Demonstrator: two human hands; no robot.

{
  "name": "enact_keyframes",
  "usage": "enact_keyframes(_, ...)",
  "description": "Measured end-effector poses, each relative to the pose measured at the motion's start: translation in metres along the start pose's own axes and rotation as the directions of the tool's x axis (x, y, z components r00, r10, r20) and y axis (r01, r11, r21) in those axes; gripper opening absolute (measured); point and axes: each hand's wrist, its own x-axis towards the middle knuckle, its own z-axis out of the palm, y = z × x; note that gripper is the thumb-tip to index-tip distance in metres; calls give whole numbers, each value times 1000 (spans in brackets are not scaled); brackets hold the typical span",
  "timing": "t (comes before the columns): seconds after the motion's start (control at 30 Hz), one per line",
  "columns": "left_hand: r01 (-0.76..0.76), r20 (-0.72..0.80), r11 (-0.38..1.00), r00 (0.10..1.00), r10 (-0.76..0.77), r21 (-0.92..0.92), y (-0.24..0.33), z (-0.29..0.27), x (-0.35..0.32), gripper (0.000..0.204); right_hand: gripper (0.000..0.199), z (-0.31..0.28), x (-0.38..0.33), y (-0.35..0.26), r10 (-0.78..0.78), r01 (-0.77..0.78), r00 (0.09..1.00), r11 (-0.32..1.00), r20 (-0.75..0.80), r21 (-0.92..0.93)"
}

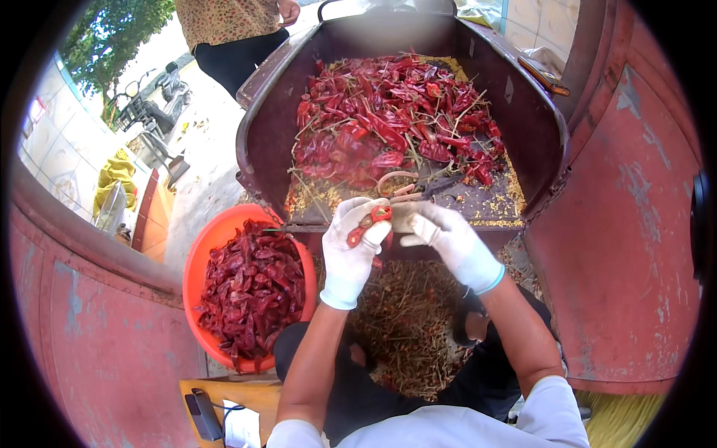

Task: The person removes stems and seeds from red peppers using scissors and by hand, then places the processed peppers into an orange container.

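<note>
My left hand (351, 243), in a white glove, is closed around a few dried red chili peppers (379, 214); one shows an open, hollow end. My right hand (452, 237), gloved too, has its fingers bent together right beside those peppers. Whatever its fingertips pinch is too small or blurred to name. Just beyond both hands, a pair of scissors (398, 184) with pinkish looped handles lies at the near end of a dark metal cart (261, 142). A heap of dried red chilies with stems (396, 112) fills the cart's middle, with yellow seeds scattered around it.
An orange basin (196, 261) full of dark red chilies stands at my left. Stems litter the ground (403, 328) between my legs. Red metal doors (620, 224) flank me. A person (231, 30) stands beyond the cart's left side. A wooden stool (194, 433) carries a dark device.
</note>
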Motion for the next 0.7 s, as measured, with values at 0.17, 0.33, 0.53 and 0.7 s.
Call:
enact_keyframes(0.17, -151, 57, 902, 989, 140, 404, -6, 5, 5, 42, 48, 8, -1, 6, -15, 15, 1000, 1000, -23, -20)
enact_keyframes(0.33, -124, 143, 934, 986, 79, 334, 0, 5, 4, 51, 45, 4, -1, 9, 103, -98, 995, 967, -11, 237)
enact_keyframes(0.53, -84, 120, 978, 991, 62, 192, -10, 4, 2, 44, 41, -2, -3, 9, 90, -90, 996, 982, 7, 164)
enact_keyframes(0.7, -177, 87, 959, 983, 161, 222, -7, 9, 0, 52, 39, 6, -5, 14, 86, -82, 996, 977, -14, 198)
